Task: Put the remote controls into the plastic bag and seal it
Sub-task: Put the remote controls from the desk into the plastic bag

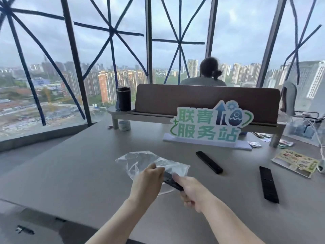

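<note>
A clear plastic bag (pixel 140 161) is lifted just above the grey table (pixel 70 169), and my left hand (pixel 146 184) pinches its near edge. My right hand (pixel 191 191) grips a black remote control (pixel 171 180) whose far end sits at the bag's mouth, between both hands. A second black remote (pixel 209 162) lies flat on the table to the right of the bag. A third black remote (pixel 268 184) lies further right, pointing toward me.
A green and white sign (pixel 209 125) stands behind the remotes. A wooden shelf riser (pixel 202 101) carries a black flask (pixel 124 98); a tape roll (pixel 124 125) sits under it. A colourful packet (pixel 295 162) and cables lie at the right. A person sits beyond the riser.
</note>
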The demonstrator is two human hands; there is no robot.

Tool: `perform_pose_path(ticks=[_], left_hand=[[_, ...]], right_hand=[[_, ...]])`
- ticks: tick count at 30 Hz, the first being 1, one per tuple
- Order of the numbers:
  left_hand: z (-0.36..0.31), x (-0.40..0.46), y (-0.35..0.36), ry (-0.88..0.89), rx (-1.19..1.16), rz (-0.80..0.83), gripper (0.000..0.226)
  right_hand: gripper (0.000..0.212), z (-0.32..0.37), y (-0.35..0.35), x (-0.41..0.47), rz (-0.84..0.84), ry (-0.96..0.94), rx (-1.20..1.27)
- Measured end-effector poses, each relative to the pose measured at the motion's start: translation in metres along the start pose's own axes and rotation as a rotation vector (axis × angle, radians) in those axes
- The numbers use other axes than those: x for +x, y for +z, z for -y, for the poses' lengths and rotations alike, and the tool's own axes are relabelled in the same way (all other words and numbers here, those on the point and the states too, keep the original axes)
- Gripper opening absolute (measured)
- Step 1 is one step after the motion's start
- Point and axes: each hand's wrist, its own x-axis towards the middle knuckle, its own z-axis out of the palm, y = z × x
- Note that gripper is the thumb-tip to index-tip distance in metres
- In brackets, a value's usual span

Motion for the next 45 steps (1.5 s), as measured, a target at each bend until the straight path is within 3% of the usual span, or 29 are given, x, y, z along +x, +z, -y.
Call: perform_pose_path(ticks=[3, 8, 12, 16, 21, 24, 28, 30, 32, 36, 40, 45], left_hand=[[-0.013, 0.008, 0.0, -0.049, -0.095, 0.009, 0.023], [-0.01, 0.009, 0.015, -0.13, -0.144, 0.032, 0.022], [-0.011, 0.008, 0.024, -0.143, -0.217, 0.024, 0.026], [-0.006, 0.004, 0.03, -0.097, -0.241, 0.109, 0.02], [0.001, 0.008, 0.04, -0.08, -0.201, 0.164, 0.022], [-0.004, 0.015, 0.042, -0.152, -0.243, 0.165, 0.025], [-0.026, 0.027, 0.04, -0.245, -0.357, 0.091, 0.026], [-0.042, 0.036, 0.036, -0.23, -0.377, 0.053, 0.026], [-0.06, 0.044, 0.031, -0.197, -0.422, 0.05, 0.027], [-0.088, 0.043, 0.029, -0.117, -0.433, 0.057, 0.033], [-0.097, 0.029, 0.026, -0.123, -0.431, 0.078, 0.026], [-0.089, 0.019, 0.025, -0.137, -0.423, 0.018, 0.022]], right_hand=[[0.023, 0.0, 0.0, 0.006, -0.005, -0.062, 0.078], [0.022, -0.021, -0.064, 0.015, -0.432, -0.167, -0.102], [0.019, -0.025, -0.117, 0.054, -0.669, -0.128, -0.451], [0.048, -0.022, -0.132, 0.11, -0.749, -0.052, -0.671], [0.041, -0.028, -0.133, 0.142, -0.728, 0.027, -0.843], [0.033, -0.022, -0.137, 0.123, -0.531, 0.023, -0.602], [0.026, -0.02, -0.154, 0.047, -0.214, 0.027, 0.165], [0.028, -0.021, -0.163, 0.002, -0.097, 0.028, 0.264], [0.031, -0.025, -0.17, -0.038, -0.05, 0.05, 0.214], [0.034, -0.031, -0.148, -0.059, -0.037, 0.139, 0.018], [0.026, -0.038, -0.099, -0.024, -0.065, 0.079, 0.115], [0.015, -0.058, -0.112, -0.019, -0.439, -0.076, 0.086]])
